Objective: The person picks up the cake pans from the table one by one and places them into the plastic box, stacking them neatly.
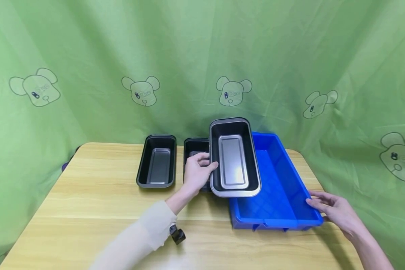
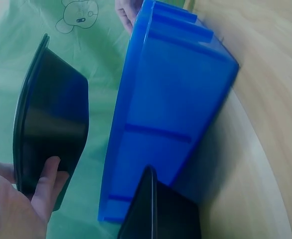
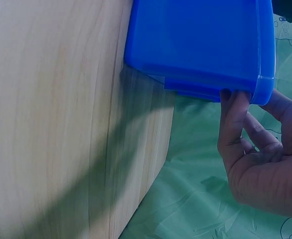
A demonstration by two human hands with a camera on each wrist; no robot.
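My left hand (image 1: 197,173) grips the left rim of a dark metal loaf pan (image 1: 234,161), thumb inside and fingers on its outer wall. In the left wrist view the held pan (image 2: 54,114) is off the table, apart from the blue plastic bin (image 2: 171,94). From the head view it overlaps the left side of that bin (image 1: 273,187). My right hand (image 1: 337,212) pinches the bin's right rim near the front corner; the right wrist view has its fingers (image 3: 233,124) under the rim, the thumb partly hidden.
A second loaf pan (image 1: 157,161) sits on the wooden table (image 1: 98,210) at the left. Another pan (image 1: 190,146) stands between it and the bin, partly covered by my left hand and the held pan. A green curtain (image 1: 189,45) hangs behind the table.
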